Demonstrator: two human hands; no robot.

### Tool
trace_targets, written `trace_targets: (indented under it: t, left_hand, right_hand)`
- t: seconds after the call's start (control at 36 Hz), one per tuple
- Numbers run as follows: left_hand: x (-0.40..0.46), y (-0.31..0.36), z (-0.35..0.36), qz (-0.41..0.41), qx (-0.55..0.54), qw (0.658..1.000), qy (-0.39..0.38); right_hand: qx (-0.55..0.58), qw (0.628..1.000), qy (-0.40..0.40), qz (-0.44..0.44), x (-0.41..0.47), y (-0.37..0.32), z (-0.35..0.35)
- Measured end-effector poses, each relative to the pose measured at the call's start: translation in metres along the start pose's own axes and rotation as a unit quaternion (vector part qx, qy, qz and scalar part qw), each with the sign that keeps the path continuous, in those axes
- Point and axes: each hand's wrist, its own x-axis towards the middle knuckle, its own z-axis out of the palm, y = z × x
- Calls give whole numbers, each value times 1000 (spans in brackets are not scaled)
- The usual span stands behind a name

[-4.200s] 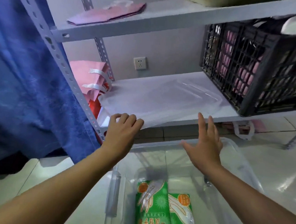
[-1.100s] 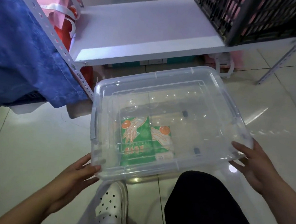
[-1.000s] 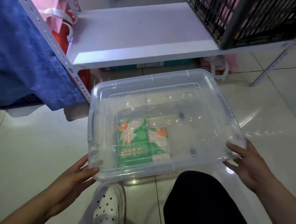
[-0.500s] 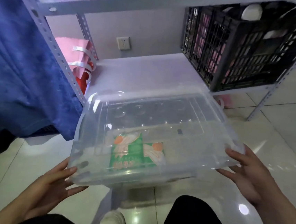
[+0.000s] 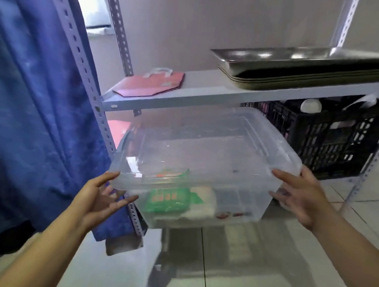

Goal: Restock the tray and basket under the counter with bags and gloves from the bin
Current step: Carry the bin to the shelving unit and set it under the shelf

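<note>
I hold a clear plastic bin (image 5: 218,146) off the floor, in front of the shelf rack. My left hand (image 5: 100,195) supports its near left corner with fingers spread under the rim. My right hand (image 5: 299,195) presses flat against its right side. Green glove packets (image 5: 169,194) lie at the bottom of the bin, seen through the wall. A black plastic basket (image 5: 337,139) stands on the lower shelf at the right, behind the bin. Stacked metal trays (image 5: 306,69) sit on the upper shelf (image 5: 188,97).
A pink paper bag (image 5: 152,84) lies flat on the upper shelf at the left. A blue curtain (image 5: 30,105) hangs along the left, beside the perforated rack post (image 5: 85,64). Glossy floor tiles (image 5: 217,280) lie below.
The bin has been lifted from the floor up to shelf height, with both hands still at its sides. My view has risen, so the upper shelf and trays now show.
</note>
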Motion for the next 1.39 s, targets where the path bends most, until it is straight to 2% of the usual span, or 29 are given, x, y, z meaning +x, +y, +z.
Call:
trace_targets:
  t: [0.11,0.22,0.31,0.42,0.53,0.58,0.64,0.67,0.72,0.78,0.86,0.97,1.06,1.11,1.17,1.31,1.39]
  left_hand:
    - [29,3,2,69,6,998,-2]
    - [47,9,-1,117,68,990,-28]
    - [65,22,13,126,86,988,3]
    - [95,35,42,158,97,981,56]
    - [114,27,62,222,98,958,152]
    - [115,18,65,268,143,931,204]
    - [115,9,64,332,246,881,230]
    - [117,5,63,356,309,852,228]
    - [122,0,58,369,418,801,218]
    - [129,-1,52,364,467,780,202]
    - [143,7,45,356,500,773,161]
    - [162,14,48,334,548,757,123]
    - [172,14,51,328,576,737,134]
    - [177,12,51,315,619,702,158]
    - [181,12,53,299,648,678,175]
    - [186,8,60,301,629,697,168]
    - [188,4,58,309,628,694,170]
  right_hand:
    - [-23,998,-33,-52,20,10,7]
    - [-63,993,37,-89,45,7,20]
    - [-134,974,109,-149,68,-3,35]
    - [-312,913,147,-220,93,-12,64]
    - [-516,798,217,-221,103,-8,81]
    - [-578,746,226,-242,103,0,81]
    - [-635,709,185,-245,106,10,76]
    - [-645,709,161,-234,108,15,72]
    - [-619,743,133,-218,115,23,66]
    - [-603,753,128,-231,123,28,66]
    - [-662,723,102,-171,145,24,71]
    - [-684,726,37,-55,178,-1,76]
    - [-712,699,23,-52,186,-4,76]
    - [-745,663,32,-71,186,4,75]
    - [-758,646,42,-81,187,7,74]
    - [-748,659,46,-71,199,7,76]
    - [-751,654,55,-73,200,10,73]
